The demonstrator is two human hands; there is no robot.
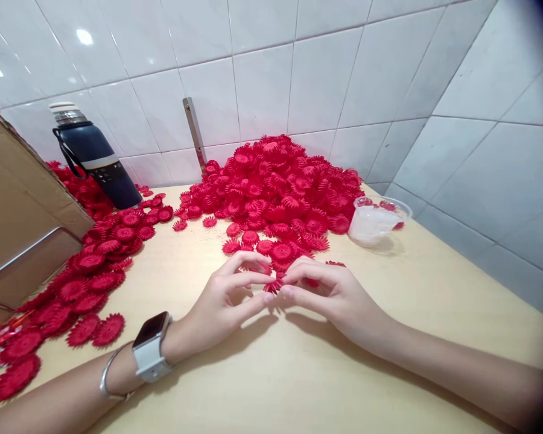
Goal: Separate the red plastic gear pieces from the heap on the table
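Observation:
My left hand point(228, 298) and my right hand point(326, 289) meet fingertip to fingertip low over the light wooden table point(276, 380). Between them they pinch a small red paper flower point(274, 284). Just behind the hands rises a big pile of red paper flowers point(276, 187) against the tiled wall. My left wrist wears a white-strapped watch point(150, 346) and a thin bangle.
A second spread of red flowers point(72, 289) runs along the left side of the table. A dark blue bottle point(95, 158) stands at the back left beside a cardboard box point(22, 223). A clear plastic cup point(375, 222) lies on its side at the right. A metal bar point(194, 135) leans on the wall.

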